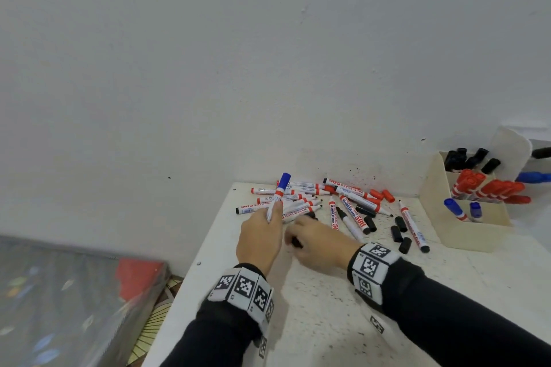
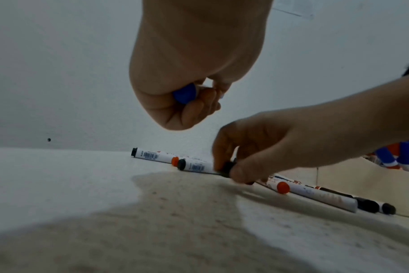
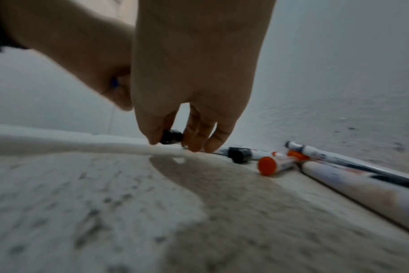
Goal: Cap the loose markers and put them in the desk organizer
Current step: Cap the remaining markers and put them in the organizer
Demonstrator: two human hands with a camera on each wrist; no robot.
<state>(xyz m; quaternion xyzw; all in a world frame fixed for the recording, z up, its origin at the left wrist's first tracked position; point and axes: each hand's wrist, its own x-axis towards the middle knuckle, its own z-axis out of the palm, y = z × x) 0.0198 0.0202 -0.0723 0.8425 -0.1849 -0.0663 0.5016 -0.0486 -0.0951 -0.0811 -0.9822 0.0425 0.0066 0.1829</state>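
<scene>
My left hand (image 1: 269, 217) grips a white marker with a blue cap (image 1: 279, 192), held upright over the pile; its blue end (image 2: 184, 93) shows inside the curled fingers. Just right of it, my right hand (image 1: 295, 241) is low on the desk and pinches a black cap (image 3: 172, 136) between thumb and fingers. Several loose markers (image 1: 316, 199) lie in a heap near the wall, some uncapped. Loose black caps (image 1: 399, 232) and red caps (image 1: 383, 194) lie to the right. The cream desk organizer (image 1: 465, 229) at the far right holds capped black, red and blue markers.
The white speckled desk (image 1: 328, 307) meets the wall behind the pile, and its left edge drops off beside my left wrist. A white pad (image 1: 511, 149) leans behind the organizer. A grey patterned surface (image 1: 59, 292) lies lower left, below desk level.
</scene>
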